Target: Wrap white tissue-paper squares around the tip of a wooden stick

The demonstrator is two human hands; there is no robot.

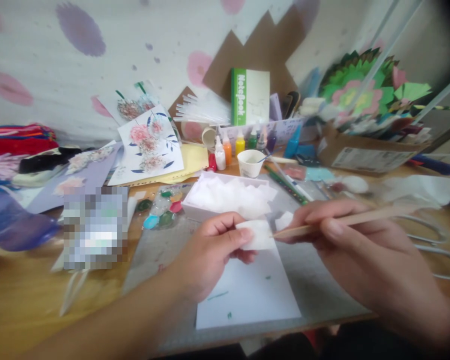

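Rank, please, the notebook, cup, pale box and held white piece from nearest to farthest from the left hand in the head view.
1. White piece: in the left hand.
2. Pale box: just beyond.
3. Cup: behind the box.
4. Notebook: farthest back.

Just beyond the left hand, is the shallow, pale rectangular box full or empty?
Full: soft-looking white pieces heap up over the rim of the pale rectangular box. What lies beneath them cannot be seen.
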